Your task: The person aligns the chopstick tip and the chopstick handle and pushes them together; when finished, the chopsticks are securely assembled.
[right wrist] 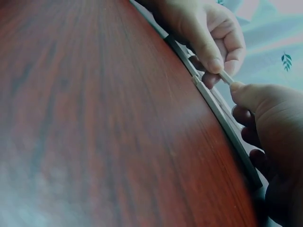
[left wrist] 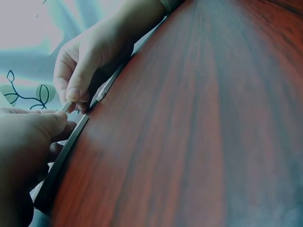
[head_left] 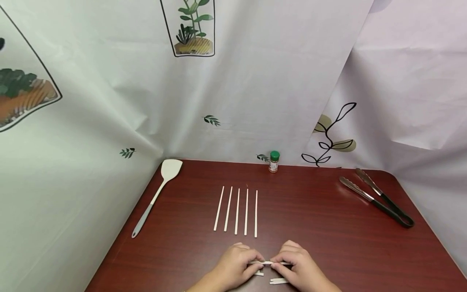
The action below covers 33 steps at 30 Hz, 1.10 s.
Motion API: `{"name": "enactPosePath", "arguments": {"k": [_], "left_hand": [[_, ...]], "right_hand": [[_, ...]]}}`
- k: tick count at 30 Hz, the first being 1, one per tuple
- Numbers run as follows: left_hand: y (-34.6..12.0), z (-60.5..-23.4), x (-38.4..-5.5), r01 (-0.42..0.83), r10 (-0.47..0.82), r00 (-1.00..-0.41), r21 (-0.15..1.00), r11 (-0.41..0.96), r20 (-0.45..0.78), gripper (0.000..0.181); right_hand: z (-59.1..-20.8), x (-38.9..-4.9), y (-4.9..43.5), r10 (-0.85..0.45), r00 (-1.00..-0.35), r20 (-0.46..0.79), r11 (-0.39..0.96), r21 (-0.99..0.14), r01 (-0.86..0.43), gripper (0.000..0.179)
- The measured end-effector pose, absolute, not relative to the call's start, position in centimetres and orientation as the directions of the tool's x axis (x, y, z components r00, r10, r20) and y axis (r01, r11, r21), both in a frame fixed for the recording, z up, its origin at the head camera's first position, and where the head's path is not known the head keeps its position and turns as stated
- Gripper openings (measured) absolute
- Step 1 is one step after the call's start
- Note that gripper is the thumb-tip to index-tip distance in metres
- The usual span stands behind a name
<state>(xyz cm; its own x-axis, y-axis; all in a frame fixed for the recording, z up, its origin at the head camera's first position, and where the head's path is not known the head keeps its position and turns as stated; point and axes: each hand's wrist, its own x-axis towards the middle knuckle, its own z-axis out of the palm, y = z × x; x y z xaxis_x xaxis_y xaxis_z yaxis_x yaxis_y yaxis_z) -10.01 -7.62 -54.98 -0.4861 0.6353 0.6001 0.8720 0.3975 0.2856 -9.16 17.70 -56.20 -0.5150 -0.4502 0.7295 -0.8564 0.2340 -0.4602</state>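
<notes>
Two bare hands work at the near part of a dark red desk (head_left: 310, 219). The left hand (head_left: 237, 265) and right hand (head_left: 297, 265) each have fingers clamped on one thin white stick (head_left: 267, 263), held level between them. More stick ends (head_left: 278, 281) show beneath the hands; five sticks (head_left: 237, 211) lie spaced in a row beyond. The step seems to be snapping the held stick; next calls for firm, even finger pressure.

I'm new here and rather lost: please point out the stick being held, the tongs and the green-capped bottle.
Held stick (head_left: 267, 263), head view: on its bare middle.
Tongs (head_left: 381, 206), head view: on the lower black handle.
Green-capped bottle (head_left: 273, 165), head view: on its body.
</notes>
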Motion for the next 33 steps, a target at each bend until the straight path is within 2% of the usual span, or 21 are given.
{"name": "enactPosePath", "arguments": {"k": [14,20,23,27,33], "left_hand": [[-6.9,-54.9,-9.9,0.861,0.609,-0.507,0.318,0.397,0.611,0.015],[-7.1,-55.1,-9.8,0.858,0.605,-0.513,0.348,0.376,0.609,0.013],[-7.3,-55.2,-9.7,0.839,0.589,-0.543,0.382,0.387,0.598,0.012],[-7.1,-55.3,-9.8,0.818,0.543,-0.574,0.392,0.421,0.614,0.014],[-7.2,-55.1,-10.0,0.823,0.541,-0.564,0.377,0.424,0.624,0.019]], "right_hand": [[-55.9,-9.3,17.5,-0.439,-0.485,0.756,0.191,-0.45,-0.873,0.037],[-56.1,-9.3,17.6,-0.455,-0.502,0.736,0.19,-0.47,-0.862,0.038],[-56.3,-9.5,17.9,-0.459,-0.543,0.703,0.2,-0.513,-0.835,0.038],[-56.3,-9.8,18.9,-0.414,-0.663,0.623,0.195,-0.651,-0.733,0.038],[-56.0,-10.4,19.9,-0.313,-0.831,0.46,0.083,-0.858,-0.507,0.029]]}}
